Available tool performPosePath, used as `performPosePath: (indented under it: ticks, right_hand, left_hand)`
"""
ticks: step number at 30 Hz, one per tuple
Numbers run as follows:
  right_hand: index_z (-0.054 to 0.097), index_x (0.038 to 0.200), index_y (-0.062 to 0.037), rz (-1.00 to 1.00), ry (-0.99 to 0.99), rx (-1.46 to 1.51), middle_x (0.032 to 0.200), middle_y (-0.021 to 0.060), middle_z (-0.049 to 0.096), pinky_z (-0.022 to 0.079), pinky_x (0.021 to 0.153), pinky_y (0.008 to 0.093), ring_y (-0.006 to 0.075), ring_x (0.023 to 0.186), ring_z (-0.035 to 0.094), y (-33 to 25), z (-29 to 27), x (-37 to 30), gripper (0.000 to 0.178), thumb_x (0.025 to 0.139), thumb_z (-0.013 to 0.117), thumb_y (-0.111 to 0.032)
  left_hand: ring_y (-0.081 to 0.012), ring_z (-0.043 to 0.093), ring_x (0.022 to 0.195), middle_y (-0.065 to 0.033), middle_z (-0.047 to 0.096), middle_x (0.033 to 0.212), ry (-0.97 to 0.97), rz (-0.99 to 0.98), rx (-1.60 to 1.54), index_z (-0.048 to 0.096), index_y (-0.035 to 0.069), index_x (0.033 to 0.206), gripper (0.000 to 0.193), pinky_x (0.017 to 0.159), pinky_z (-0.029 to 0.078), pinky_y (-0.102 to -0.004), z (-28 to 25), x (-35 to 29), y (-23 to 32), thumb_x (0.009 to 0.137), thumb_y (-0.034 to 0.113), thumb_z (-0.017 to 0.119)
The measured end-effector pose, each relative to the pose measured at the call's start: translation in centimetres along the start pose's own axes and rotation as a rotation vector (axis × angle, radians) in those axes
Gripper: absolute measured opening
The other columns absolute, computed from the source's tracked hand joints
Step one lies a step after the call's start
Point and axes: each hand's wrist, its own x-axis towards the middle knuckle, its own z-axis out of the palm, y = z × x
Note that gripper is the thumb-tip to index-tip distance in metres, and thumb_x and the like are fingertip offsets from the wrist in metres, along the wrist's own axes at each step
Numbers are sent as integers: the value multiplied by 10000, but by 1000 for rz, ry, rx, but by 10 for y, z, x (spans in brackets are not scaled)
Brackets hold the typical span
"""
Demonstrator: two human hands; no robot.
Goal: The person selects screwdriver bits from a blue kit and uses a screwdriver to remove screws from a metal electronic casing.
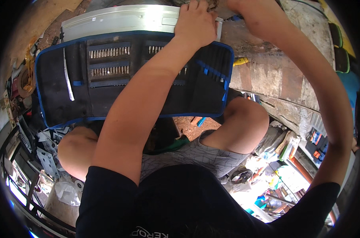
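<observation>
A long silver metal panel (pixel 120 20) lies across the work surface at the top. My left hand (pixel 195 24) presses on its right end, with the fingers bent over the far edge. Just right of the panel is my right hand (pixel 256 16), its fingers curled and partly cut off by the upper picture edge; what they hold is hidden. Close below that hand shows a thin dark tool with a blue part (pixel 236 18). An unrolled black tool pouch (pixel 108 93) with blue trim spreads in front of the panel. Rows of small metal bits (pixel 109 52) sit in its holders, partly covered by my left forearm.
The worn wooden bench (pixel 267 79) reaches to the right, with a yellow object (pixel 240 61) on it. My bent knees are under the pouch. A blue-handled tool (pixel 201 121) lies on the ground between them. Clutter and a plastic bag (pixel 68 192) surround me.
</observation>
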Motion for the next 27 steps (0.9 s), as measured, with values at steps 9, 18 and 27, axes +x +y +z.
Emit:
performPosePath:
  ticks: [9, 18, 27]
  right_hand:
    - [697, 931, 77, 359, 75, 615, 852, 256, 703, 558, 765, 451, 395, 851, 697, 33, 29, -4, 320, 768, 668, -197]
    - [716, 821, 22, 245, -65, 249, 792, 262, 677, 549, 750, 490, 422, 813, 680, 26, 22, -3, 262, 778, 650, -228]
    - [713, 708, -35, 178, -108, -5, 762, 212, 701, 559, 709, 476, 396, 753, 694, 14, 14, -5, 229, 761, 644, -247]
  left_hand:
    - [-347, 525, 1074, -168, 583, 1074, -51, 6, 10, 708, 53, 937, 232, 920, 423, -473, -4, 2, 6, 805, 225, 624]
    - [-357, 521, 1091, -175, 582, 1072, -52, 1, 35, 719, 69, 975, 256, 922, 435, -483, -4, 2, 5, 788, 230, 651]
    - [-353, 521, 1089, -167, 584, 1090, -31, 14, 40, 720, 76, 1009, 279, 922, 430, -476, -5, 0, 3, 789, 236, 658]
